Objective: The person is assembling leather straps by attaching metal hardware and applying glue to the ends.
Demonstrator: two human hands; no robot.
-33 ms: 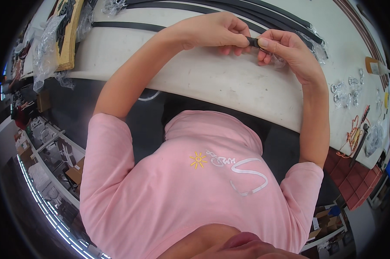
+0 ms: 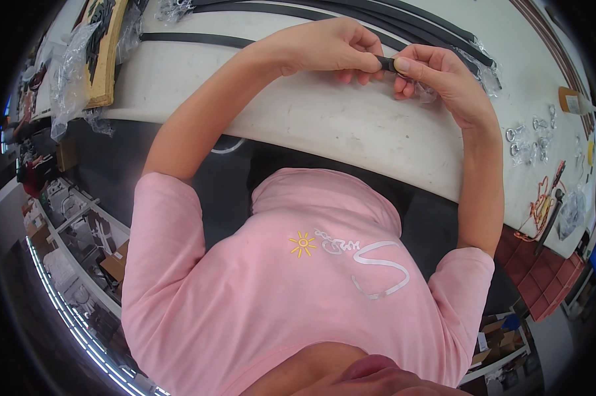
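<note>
A white worktable [image 2: 350, 132] stands over red floor tiles [image 2: 542, 264] beside cluttered shelving [image 2: 80, 224].

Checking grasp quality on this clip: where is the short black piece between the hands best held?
By its two ends, one from each side. The black piece lies level between the left hand and right hand, too short to offer any free middle, so fingertip pinches suit it.

One head-worn fisheye looks steeply down, close over the hands [image 2: 390, 63] at the white table [image 2: 350, 132].
</note>
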